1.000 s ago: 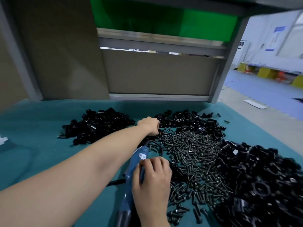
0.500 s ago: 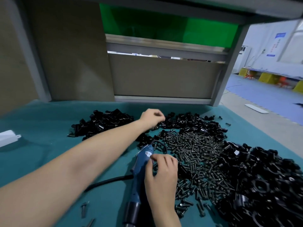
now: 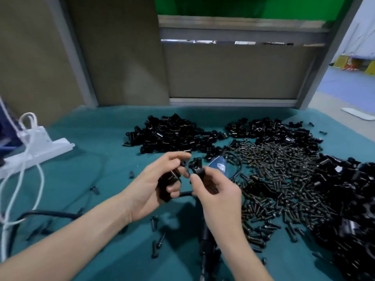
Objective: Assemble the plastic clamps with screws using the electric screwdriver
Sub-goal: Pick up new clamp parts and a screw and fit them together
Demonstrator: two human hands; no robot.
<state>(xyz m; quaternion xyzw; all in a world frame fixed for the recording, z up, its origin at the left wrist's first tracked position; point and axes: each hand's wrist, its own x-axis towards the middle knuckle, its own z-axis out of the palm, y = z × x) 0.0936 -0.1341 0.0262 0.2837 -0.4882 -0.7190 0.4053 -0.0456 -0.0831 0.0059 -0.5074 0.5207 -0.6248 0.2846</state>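
My left hand [image 3: 154, 187] is curled round a dark bunch of clamp parts [image 3: 169, 179], palm turned up so they sit cupped as a small stock close to the work; how many there are I cannot tell. My right hand [image 3: 218, 192] pinches a single clamp piece [image 3: 195, 165] between thumb and fingertips. It is raised just beside my left fingers and seems not quite to touch them, which I judge suits lining it up against its mate. Both grips are held above the teal mat [image 3: 85, 179], so I can turn the parts freely. The electric screwdriver [image 3: 220, 164] lies on the mat just behind and under my right hand, its blue body showing past my knuckles, untouched but within easy reach. The screw pile [image 3: 284, 171] spreads to the right of my right hand, near enough to pluck from. More clamp heaps [image 3: 168, 134] lie beyond both grips. I see no screw fitted yet; I judge this the mating step.
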